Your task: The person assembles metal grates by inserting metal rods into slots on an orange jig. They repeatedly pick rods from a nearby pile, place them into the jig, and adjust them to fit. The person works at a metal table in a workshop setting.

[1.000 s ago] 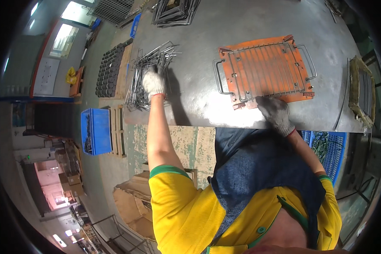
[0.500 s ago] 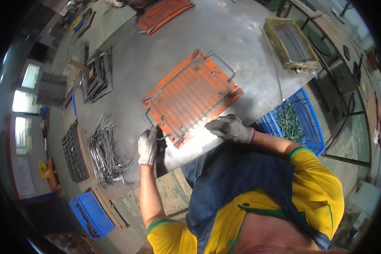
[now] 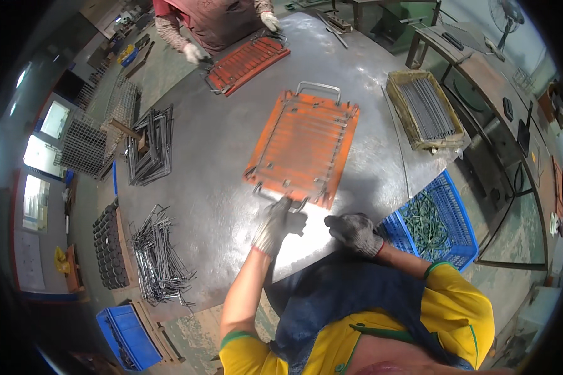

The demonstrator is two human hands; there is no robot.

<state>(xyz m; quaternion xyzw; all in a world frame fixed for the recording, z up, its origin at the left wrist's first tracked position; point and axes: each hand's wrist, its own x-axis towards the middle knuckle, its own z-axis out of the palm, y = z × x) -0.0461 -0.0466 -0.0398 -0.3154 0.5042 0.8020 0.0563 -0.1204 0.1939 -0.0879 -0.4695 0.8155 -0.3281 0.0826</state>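
Observation:
An orange metal jig plate (image 3: 306, 144) with thin wires laid across it and a wire handle at each end lies in the middle of the grey steel table (image 3: 219, 206). My left hand (image 3: 271, 226), in a grey glove, reaches to the jig's near handle (image 3: 281, 199), fingers stretched out and touching it. Just to its right, my right hand (image 3: 355, 232), in a dark glove, rests curled on the table near the front edge, off the jig. I see nothing in either hand.
A co-worker's gloved hands (image 3: 195, 53) hold a second orange jig (image 3: 247, 62) at the far side. Bent wire frames (image 3: 150, 150) and loose wire pieces (image 3: 159, 253) lie left. A tray of straight rods (image 3: 425, 109) sits right, above a blue crate (image 3: 428, 222).
My left hand came from the wire pile at the left to the jig's near handle. My right hand left the jig and settled by the table edge. The view swung round.

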